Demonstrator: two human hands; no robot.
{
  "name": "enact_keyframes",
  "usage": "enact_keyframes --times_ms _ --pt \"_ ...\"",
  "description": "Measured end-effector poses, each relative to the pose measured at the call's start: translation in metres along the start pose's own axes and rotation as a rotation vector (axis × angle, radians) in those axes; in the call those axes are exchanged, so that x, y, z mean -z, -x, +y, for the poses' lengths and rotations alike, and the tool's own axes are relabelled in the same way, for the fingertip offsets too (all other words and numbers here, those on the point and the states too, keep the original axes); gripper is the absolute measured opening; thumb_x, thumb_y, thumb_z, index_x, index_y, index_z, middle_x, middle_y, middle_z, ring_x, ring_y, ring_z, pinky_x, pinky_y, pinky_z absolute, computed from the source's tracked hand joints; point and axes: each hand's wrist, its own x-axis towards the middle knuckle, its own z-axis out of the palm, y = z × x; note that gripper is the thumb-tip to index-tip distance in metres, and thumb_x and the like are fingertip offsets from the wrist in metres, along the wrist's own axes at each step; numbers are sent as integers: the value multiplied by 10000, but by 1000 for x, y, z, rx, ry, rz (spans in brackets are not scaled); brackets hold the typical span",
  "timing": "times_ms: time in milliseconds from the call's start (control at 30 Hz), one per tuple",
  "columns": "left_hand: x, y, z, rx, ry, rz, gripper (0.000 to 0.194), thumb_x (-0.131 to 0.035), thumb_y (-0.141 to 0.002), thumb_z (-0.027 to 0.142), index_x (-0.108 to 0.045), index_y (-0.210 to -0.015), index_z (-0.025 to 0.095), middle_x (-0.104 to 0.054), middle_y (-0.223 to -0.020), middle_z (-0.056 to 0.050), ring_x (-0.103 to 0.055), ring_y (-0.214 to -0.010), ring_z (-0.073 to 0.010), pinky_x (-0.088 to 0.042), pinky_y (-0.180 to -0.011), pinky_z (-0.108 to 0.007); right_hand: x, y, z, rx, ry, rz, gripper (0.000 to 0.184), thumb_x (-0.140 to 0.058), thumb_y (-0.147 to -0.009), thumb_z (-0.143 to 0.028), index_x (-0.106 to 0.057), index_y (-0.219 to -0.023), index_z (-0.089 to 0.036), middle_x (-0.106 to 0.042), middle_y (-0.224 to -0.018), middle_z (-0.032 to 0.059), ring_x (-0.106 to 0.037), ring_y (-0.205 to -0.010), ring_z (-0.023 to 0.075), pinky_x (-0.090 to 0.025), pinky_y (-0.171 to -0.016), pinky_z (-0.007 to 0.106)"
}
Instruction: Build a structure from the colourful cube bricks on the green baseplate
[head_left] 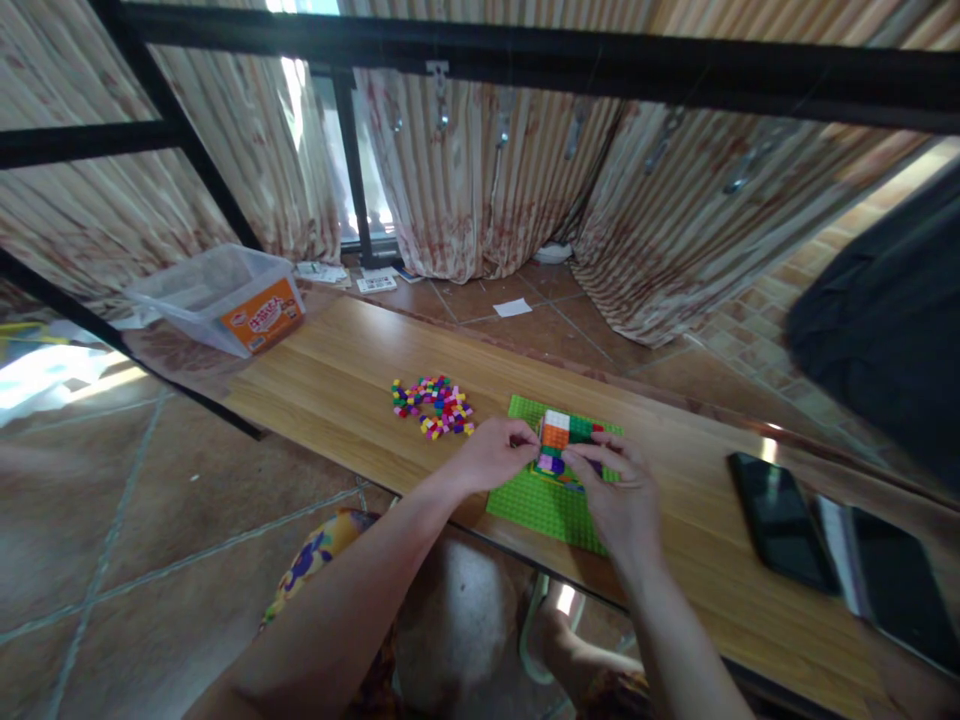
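Observation:
A green studded baseplate lies on the wooden bench top, with a block of coloured building bricks on it. White, orange, green, pink and purple bricks show in that block. My left hand is at its left side, thumb and forefinger pinched together at the edge; whatever is between them is too small to make out. From the right, my right hand reaches over the block, its fingers curled round and touching the bricks. That hand covers part of the build. Left of the baseplate is a loose pile of small coloured bricks.
At the bench's far left end stands a clear plastic box with an orange label. Two dark phones lie at the right. A black metal bar crosses above, before striped curtains. Papers are on the tiled floor.

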Motion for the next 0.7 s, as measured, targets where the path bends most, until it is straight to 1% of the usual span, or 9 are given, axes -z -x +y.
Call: enact_keyframes --times_ms 67,200,433,700 --pt "-1 0 0 8 -9 -5 215 -532 -786 218 -725 -816 127 -661 -699 -13 -527 -622 -114 -370 -571 -219 -1 1 1 12 18 11 234 -715 -755 -505 -768 -783 -279 -628 -1047 61 -563 -1043 251 -390 -973 480" --pt "-1 0 0 8 -23 -8 221 -527 -789 224 -723 -831 131 -678 -721 -19 -554 -640 -120 -381 -577 -215 2 3 2 5 35 25 233 -710 -759 -501 -767 -785 -276 -625 -1076 65 -565 -1062 258 -393 -971 479" --pt "-2 0 1 -15 -39 -1 204 -529 -793 212 -715 -802 128 -682 -726 -24 -573 -658 -124 -397 -599 -221 2 3 -1 32 94 16 227 -701 -770 -488 -769 -777 -272 -620 -1103 72 -551 -1087 266 -363 -1003 493" --pt "-2 0 1 -4 -58 6 193 -543 -784 204 -723 -795 135 -691 -723 -23 -579 -661 -130 -410 -606 -224 -8 4 4 9 28 69 235 -720 -744 -482 -759 -766 -251 -597 -1103 69 -556 -1043 243 -426 -947 448"
